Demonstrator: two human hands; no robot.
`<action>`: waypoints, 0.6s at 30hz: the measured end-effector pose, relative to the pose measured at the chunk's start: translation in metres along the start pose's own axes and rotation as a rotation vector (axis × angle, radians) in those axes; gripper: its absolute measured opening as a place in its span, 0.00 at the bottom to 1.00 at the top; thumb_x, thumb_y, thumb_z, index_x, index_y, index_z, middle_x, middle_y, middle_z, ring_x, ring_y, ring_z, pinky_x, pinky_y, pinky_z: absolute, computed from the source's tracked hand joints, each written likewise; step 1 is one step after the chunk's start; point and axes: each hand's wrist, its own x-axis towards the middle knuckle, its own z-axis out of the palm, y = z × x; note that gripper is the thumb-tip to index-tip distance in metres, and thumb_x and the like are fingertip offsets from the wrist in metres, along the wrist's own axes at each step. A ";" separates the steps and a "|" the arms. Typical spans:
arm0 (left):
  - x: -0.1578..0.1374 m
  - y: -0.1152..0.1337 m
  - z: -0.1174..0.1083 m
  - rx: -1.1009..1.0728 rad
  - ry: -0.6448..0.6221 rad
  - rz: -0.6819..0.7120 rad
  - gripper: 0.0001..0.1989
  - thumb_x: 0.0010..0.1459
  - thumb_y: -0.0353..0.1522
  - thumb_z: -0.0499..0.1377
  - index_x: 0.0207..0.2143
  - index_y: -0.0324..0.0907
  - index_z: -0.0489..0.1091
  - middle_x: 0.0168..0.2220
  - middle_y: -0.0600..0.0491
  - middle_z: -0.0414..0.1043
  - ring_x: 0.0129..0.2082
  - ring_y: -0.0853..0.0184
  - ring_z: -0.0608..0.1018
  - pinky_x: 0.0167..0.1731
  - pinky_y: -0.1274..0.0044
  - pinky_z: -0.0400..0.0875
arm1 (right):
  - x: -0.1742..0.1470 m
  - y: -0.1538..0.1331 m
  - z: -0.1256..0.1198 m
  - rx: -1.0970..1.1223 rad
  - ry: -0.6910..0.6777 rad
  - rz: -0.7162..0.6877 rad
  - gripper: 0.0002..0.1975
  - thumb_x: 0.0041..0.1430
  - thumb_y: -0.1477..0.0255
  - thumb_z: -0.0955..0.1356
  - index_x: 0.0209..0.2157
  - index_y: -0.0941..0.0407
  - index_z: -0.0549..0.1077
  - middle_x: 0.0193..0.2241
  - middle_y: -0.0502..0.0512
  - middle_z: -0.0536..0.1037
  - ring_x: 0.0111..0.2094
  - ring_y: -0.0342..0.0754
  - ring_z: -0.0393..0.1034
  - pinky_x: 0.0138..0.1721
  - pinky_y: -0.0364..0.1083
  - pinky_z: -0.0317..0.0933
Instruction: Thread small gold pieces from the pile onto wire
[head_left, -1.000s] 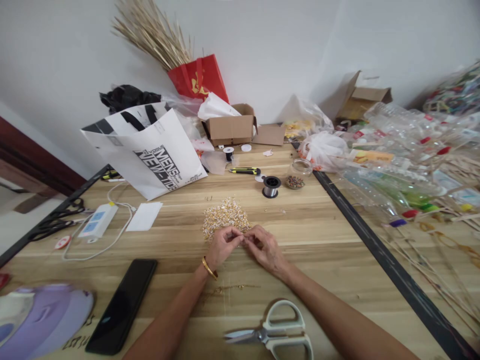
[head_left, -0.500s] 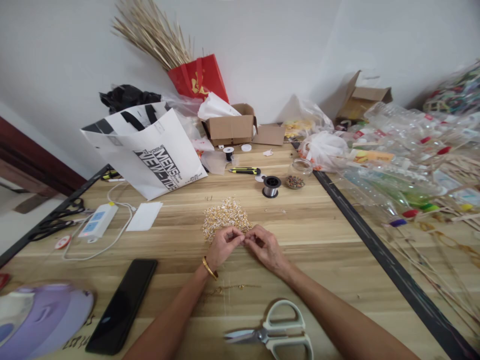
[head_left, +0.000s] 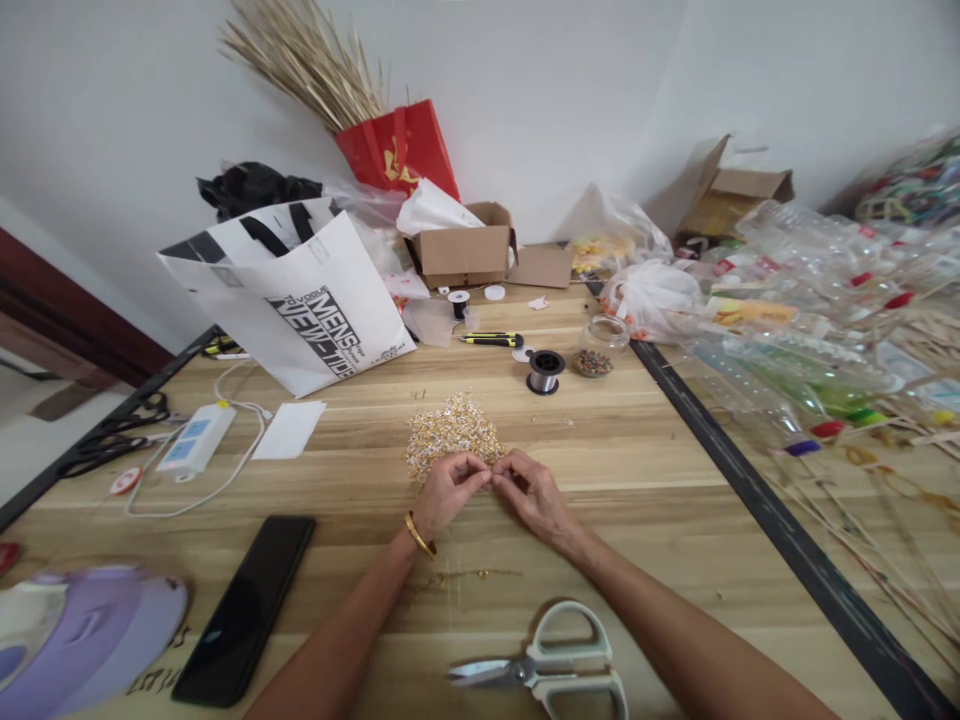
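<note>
Both hands meet fingertip to fingertip at the near edge of a pile of small gold and clear beads (head_left: pixel 452 430). My left hand (head_left: pixel 452 490), with a gold bangle (head_left: pixel 421 536) at its wrist, is closed in a pinch. My right hand (head_left: pixel 534 497) pinches from the other side, its fingertips against the left ones. Whatever sits between the fingers is too small to make out. Nearer me, a thin gold chain (head_left: pixel 480 574) lies on the wooden table. White-handled scissors (head_left: pixel 551 665) rest below it, blades pointing left.
Behind the beads stand a wire spool (head_left: pixel 544 372), a glass jar (head_left: pixel 596 350) of beads and a yellow-black cutter (head_left: pixel 491 340). At left are a phone (head_left: pixel 244 610), a power strip (head_left: pixel 196 443) and a white paper bag (head_left: pixel 300 300). Plastic bottles (head_left: pixel 795 390) crowd the right.
The hands hold nearly the same pinched pose over the near edge of the beads. The camera view has shifted very slightly; nothing on the table has visibly moved.
</note>
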 end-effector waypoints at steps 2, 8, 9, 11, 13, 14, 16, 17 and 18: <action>0.000 -0.001 0.000 -0.015 -0.002 0.002 0.08 0.47 0.34 0.62 0.28 0.37 0.69 0.26 0.53 0.72 0.28 0.70 0.73 0.32 0.78 0.68 | 0.000 -0.001 0.000 0.026 -0.004 0.028 0.07 0.58 0.71 0.64 0.28 0.57 0.69 0.24 0.49 0.66 0.25 0.42 0.60 0.27 0.41 0.54; 0.000 -0.004 0.004 0.007 0.019 0.055 0.08 0.46 0.29 0.62 0.31 0.37 0.68 0.29 0.51 0.72 0.30 0.70 0.74 0.34 0.77 0.70 | 0.001 -0.001 -0.001 0.114 -0.019 0.101 0.09 0.58 0.68 0.64 0.27 0.58 0.68 0.23 0.49 0.64 0.25 0.42 0.58 0.26 0.40 0.53; 0.000 -0.004 0.005 0.039 0.047 0.069 0.07 0.46 0.28 0.61 0.31 0.37 0.67 0.29 0.52 0.72 0.30 0.70 0.74 0.33 0.77 0.71 | 0.001 -0.001 0.000 0.128 -0.022 0.111 0.09 0.58 0.68 0.64 0.27 0.58 0.68 0.23 0.49 0.64 0.25 0.42 0.58 0.26 0.40 0.53; -0.002 -0.004 0.007 0.134 0.108 0.112 0.07 0.47 0.26 0.60 0.32 0.38 0.67 0.28 0.53 0.71 0.29 0.70 0.74 0.33 0.78 0.71 | 0.001 0.000 0.000 0.149 -0.027 0.131 0.09 0.57 0.68 0.64 0.28 0.58 0.68 0.23 0.48 0.65 0.25 0.42 0.58 0.26 0.40 0.53; -0.004 -0.003 0.008 0.267 0.165 0.185 0.07 0.48 0.25 0.59 0.33 0.40 0.68 0.28 0.53 0.72 0.29 0.70 0.75 0.33 0.77 0.71 | 0.001 0.001 -0.001 0.165 -0.032 0.149 0.09 0.57 0.67 0.64 0.28 0.58 0.68 0.22 0.48 0.64 0.25 0.42 0.58 0.25 0.40 0.53; -0.004 -0.003 0.009 0.338 0.184 0.228 0.08 0.48 0.25 0.58 0.33 0.41 0.68 0.28 0.54 0.72 0.29 0.70 0.75 0.33 0.77 0.70 | 0.001 0.002 -0.001 0.170 -0.034 0.155 0.09 0.57 0.67 0.64 0.28 0.58 0.68 0.22 0.48 0.64 0.24 0.41 0.57 0.25 0.40 0.53; -0.005 -0.002 0.009 0.464 0.197 0.325 0.08 0.50 0.24 0.57 0.34 0.42 0.69 0.29 0.53 0.73 0.29 0.70 0.74 0.34 0.77 0.70 | 0.001 0.003 -0.001 0.185 -0.041 0.167 0.10 0.57 0.66 0.64 0.28 0.58 0.67 0.21 0.47 0.63 0.24 0.41 0.56 0.24 0.40 0.52; -0.006 -0.001 0.008 0.509 0.194 0.376 0.08 0.51 0.24 0.57 0.34 0.42 0.69 0.30 0.53 0.73 0.30 0.69 0.74 0.34 0.77 0.69 | 0.001 0.004 -0.001 0.195 -0.047 0.172 0.10 0.57 0.66 0.64 0.27 0.58 0.67 0.20 0.47 0.63 0.23 0.41 0.56 0.24 0.40 0.52; -0.006 -0.001 0.008 0.545 0.186 0.424 0.07 0.52 0.24 0.56 0.33 0.42 0.70 0.30 0.52 0.73 0.31 0.69 0.74 0.34 0.77 0.69 | 0.001 0.005 -0.001 0.205 -0.055 0.177 0.10 0.57 0.66 0.64 0.27 0.58 0.67 0.20 0.46 0.62 0.22 0.41 0.55 0.24 0.40 0.51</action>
